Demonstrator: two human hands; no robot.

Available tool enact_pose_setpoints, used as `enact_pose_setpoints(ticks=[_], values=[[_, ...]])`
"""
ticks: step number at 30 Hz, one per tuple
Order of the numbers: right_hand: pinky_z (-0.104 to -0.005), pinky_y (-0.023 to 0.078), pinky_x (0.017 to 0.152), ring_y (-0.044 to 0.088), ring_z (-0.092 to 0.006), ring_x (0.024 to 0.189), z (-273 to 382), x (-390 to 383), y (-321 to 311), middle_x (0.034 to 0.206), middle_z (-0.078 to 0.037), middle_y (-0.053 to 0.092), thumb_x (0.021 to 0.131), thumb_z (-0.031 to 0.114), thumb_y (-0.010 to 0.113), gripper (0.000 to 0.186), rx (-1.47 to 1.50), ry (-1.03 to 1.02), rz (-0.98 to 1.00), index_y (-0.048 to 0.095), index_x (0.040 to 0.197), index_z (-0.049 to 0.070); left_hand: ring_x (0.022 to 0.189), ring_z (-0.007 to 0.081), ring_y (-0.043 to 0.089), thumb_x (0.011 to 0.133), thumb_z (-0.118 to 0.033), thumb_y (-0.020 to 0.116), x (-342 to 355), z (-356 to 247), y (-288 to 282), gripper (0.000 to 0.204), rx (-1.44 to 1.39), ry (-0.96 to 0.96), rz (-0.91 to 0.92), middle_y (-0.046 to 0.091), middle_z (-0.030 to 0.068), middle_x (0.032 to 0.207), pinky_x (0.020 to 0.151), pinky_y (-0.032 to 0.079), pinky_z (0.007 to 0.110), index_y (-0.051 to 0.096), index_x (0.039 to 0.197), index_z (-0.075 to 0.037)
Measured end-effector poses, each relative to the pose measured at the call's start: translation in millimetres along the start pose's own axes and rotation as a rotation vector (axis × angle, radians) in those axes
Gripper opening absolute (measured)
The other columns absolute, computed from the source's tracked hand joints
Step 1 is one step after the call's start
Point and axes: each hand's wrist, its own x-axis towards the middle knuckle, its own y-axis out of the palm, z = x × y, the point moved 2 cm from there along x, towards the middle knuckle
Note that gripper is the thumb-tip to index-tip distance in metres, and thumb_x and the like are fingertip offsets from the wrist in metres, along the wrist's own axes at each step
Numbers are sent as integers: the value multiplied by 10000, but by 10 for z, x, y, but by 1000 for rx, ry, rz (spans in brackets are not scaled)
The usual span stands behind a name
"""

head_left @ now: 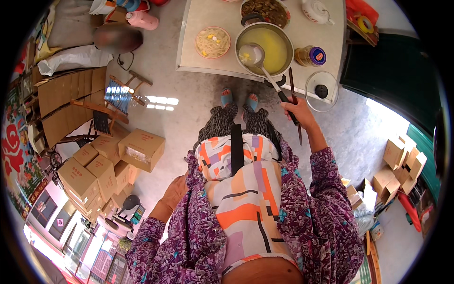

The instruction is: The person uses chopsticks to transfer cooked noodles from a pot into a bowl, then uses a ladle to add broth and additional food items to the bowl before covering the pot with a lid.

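My right hand (302,112) is closed round the black handle of a ladle (270,79) and also holds a pair of dark chopsticks (292,78). The ladle's bowl dips into a steel pot (288,67) of yellowish broth, with some pale and yellow bits in it. This pot stands at the table's near edge. To its left is a bowl of noodles (213,42) with yellow pieces on top. A jar (309,56) with a purple lid and a glass pot lid (321,91) with a black knob are to the right. My left hand (176,190) hangs by my hip, its fingers mostly hidden.
The pale table (194,66) also bears a dish of brown food (266,12) and a white teapot (317,12). Cardboard boxes (85,180) are stacked at the left near a wooden chair (113,104). More opened boxes (399,163) lie at the right.
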Motion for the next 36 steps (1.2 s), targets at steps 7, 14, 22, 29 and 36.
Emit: enact_pose_setpoints(ticks=[7,14,22,29,36], values=[[-190,399,453,488,-53,510,72,-30,-112,646,14,541,843,191,639,239,255,87,89,630,969,-13,1038,222,519,788,-149,470,0,23,14,495,346,137,28,525,178,1215,997,386,332,490,1237,61],[-187,371,421,466,-55,465,195,-151,-215,629,10,523,859,169,613,271,225,37,7,606,1040,-32,1066,230,512,782,-156,463,40,-126,-70,485,120,20,48,488,202,1276,995,385,331,505,1222,43],[-199,383,447,475,-62,487,404,-361,-366,631,9,533,841,171,625,257,189,-32,-44,615,1010,-23,1089,233,504,777,-111,488,11,95,42,412,26,-30,22,466,198,1310,1000,385,327,556,1155,37],[-199,375,444,470,-67,484,637,-577,-420,623,7,529,842,157,610,255,172,-75,-85,616,1016,-28,1082,271,506,819,-125,492,-10,207,106,389,247,83,44,484,190,1259,993,390,340,516,1183,13],[-200,376,447,474,-66,493,770,-669,-360,626,6,529,836,170,612,267,179,-103,-44,611,1016,-27,1007,300,530,820,-92,447,51,3,-12,468,390,305,1,467,236,1257,937,437,365,411,1244,102]])
